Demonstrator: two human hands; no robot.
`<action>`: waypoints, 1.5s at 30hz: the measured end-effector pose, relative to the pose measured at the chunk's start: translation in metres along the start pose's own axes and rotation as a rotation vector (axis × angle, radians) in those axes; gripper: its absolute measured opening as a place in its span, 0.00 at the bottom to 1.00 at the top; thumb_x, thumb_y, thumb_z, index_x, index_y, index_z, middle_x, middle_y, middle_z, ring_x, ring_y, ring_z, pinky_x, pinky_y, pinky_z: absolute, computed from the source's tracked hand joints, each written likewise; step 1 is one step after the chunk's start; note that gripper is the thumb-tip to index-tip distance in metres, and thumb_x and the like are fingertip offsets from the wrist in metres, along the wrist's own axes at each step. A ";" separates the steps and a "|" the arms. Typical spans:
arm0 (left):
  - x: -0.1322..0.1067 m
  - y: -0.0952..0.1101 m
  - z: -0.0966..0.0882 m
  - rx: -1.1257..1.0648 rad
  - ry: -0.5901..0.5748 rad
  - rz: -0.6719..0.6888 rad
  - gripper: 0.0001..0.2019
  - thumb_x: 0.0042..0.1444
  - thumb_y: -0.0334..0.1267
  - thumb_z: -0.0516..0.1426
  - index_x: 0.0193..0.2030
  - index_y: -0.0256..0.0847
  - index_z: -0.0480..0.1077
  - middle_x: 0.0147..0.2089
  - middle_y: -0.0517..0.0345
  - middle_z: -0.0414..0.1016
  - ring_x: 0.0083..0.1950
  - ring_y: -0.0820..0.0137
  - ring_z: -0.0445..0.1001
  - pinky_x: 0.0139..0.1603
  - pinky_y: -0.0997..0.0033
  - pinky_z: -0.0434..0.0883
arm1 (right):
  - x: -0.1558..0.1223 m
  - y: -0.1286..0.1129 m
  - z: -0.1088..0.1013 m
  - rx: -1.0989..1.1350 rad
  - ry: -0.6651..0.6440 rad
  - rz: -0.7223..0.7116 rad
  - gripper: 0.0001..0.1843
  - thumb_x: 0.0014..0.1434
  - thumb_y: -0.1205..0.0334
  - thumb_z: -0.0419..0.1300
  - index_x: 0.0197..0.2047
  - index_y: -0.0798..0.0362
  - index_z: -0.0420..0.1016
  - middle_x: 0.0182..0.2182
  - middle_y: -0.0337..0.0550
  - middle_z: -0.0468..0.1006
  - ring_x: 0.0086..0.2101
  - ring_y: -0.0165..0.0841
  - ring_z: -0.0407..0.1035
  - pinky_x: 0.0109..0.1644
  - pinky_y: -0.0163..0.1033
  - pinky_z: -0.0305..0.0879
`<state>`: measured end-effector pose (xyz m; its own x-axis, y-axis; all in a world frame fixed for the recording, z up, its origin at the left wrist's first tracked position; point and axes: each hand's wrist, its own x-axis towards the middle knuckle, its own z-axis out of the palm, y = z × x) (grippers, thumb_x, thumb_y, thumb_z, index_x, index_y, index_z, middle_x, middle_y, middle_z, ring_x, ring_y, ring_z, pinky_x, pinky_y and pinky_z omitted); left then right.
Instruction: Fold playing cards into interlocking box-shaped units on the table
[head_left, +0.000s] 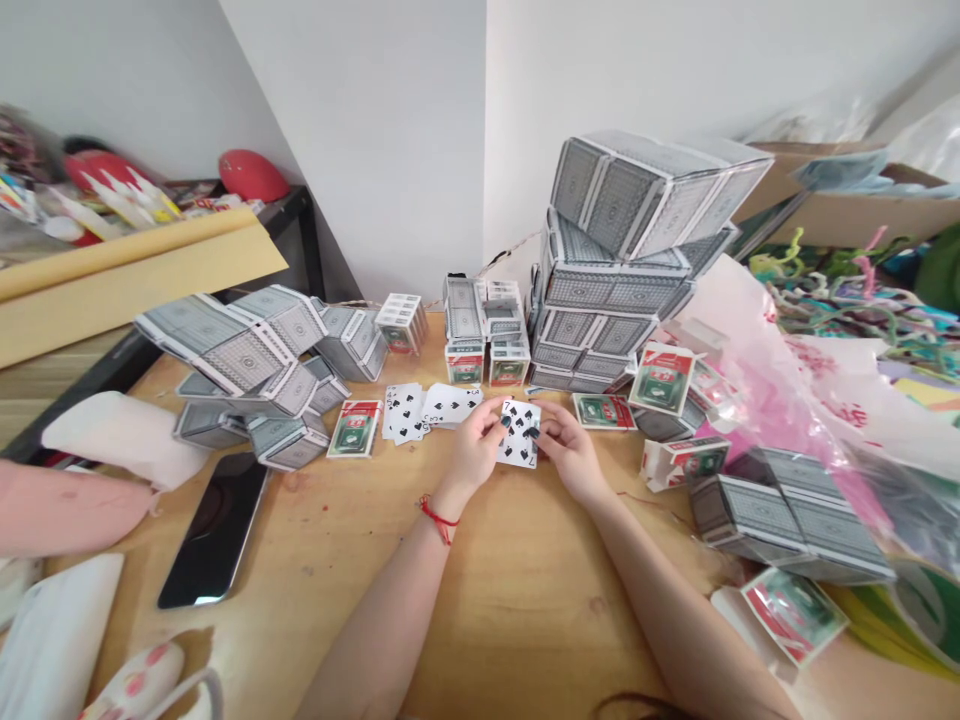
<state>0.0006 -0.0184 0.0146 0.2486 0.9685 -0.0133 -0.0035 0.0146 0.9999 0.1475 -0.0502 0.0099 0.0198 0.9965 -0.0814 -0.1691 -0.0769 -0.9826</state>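
A seven of spades playing card (518, 447) faces me above the middle of the wooden table. My left hand (480, 440) pinches its left edge, and my right hand (568, 447) pinches its right edge. Whether more cards lie behind it I cannot tell. Just left of my left hand are two loose groups of face-up cards: one group (403, 412) stands upright in layout, the other group (452, 404) lies sideways and touches it. A red and green card box (355, 430) rests farther left. Beyond my right hand lies another card box (604, 411).
A tall stack of grey card-back boxes (615, 290) rises at the back right. More grey boxes (247, 350) are piled at the left, near a black phone (214, 530). Opened card boxes (682, 462) and plastic wrap (810, 390) crowd the right side.
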 end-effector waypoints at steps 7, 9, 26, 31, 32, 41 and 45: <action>0.000 0.000 0.000 -0.005 0.004 0.020 0.20 0.49 0.31 0.51 0.51 0.39 0.64 0.22 0.66 0.57 0.23 0.78 0.55 0.25 0.77 0.56 | 0.001 0.001 0.000 0.033 0.019 0.006 0.27 0.48 0.60 0.59 0.52 0.50 0.61 0.23 0.33 0.66 0.23 0.27 0.61 0.27 0.33 0.60; -0.001 0.000 0.000 -0.018 0.009 0.027 0.20 0.50 0.32 0.51 0.51 0.39 0.63 0.21 0.66 0.57 0.23 0.78 0.55 0.25 0.77 0.56 | 0.001 0.001 0.000 0.070 0.018 0.031 0.26 0.47 0.59 0.60 0.51 0.51 0.62 0.24 0.34 0.67 0.23 0.27 0.62 0.28 0.34 0.61; -0.006 -0.001 0.014 -0.103 0.013 -0.019 0.05 0.53 0.36 0.48 0.37 0.40 0.61 0.23 0.66 0.58 0.22 0.79 0.56 0.23 0.80 0.57 | -0.005 -0.001 0.010 0.071 0.091 0.014 0.11 0.50 0.56 0.57 0.35 0.53 0.66 0.21 0.34 0.65 0.19 0.24 0.57 0.20 0.29 0.52; -0.007 0.000 0.015 -0.077 0.031 -0.010 0.04 0.53 0.35 0.47 0.35 0.40 0.59 0.20 0.68 0.53 0.20 0.78 0.53 0.21 0.80 0.54 | -0.007 -0.002 0.015 0.121 0.138 0.007 0.12 0.50 0.58 0.56 0.38 0.52 0.66 0.20 0.32 0.64 0.19 0.24 0.56 0.21 0.29 0.51; -0.007 0.000 0.015 -0.078 0.033 -0.013 0.04 0.53 0.35 0.47 0.35 0.40 0.59 0.20 0.68 0.53 0.20 0.78 0.53 0.21 0.79 0.54 | -0.008 -0.002 0.016 0.126 0.148 0.005 0.12 0.49 0.58 0.56 0.38 0.52 0.66 0.21 0.32 0.64 0.19 0.24 0.56 0.21 0.29 0.51; -0.010 0.007 0.017 -0.063 0.051 -0.006 0.04 0.52 0.34 0.48 0.34 0.41 0.61 0.21 0.66 0.57 0.22 0.77 0.56 0.23 0.79 0.56 | -0.007 -0.001 0.016 0.056 0.229 -0.015 0.07 0.49 0.59 0.55 0.33 0.52 0.67 0.19 0.32 0.63 0.20 0.26 0.56 0.22 0.30 0.51; -0.010 0.008 0.017 -0.076 0.060 0.012 0.05 0.51 0.34 0.48 0.34 0.40 0.63 0.24 0.64 0.60 0.24 0.77 0.58 0.26 0.78 0.58 | -0.006 -0.001 0.015 0.032 0.234 -0.039 0.06 0.49 0.60 0.56 0.32 0.52 0.68 0.21 0.33 0.65 0.22 0.26 0.58 0.23 0.30 0.52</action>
<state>0.0143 -0.0318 0.0228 0.1897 0.9818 -0.0043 -0.0805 0.0199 0.9966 0.1326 -0.0558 0.0138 0.2546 0.9634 -0.0836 -0.1948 -0.0336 -0.9803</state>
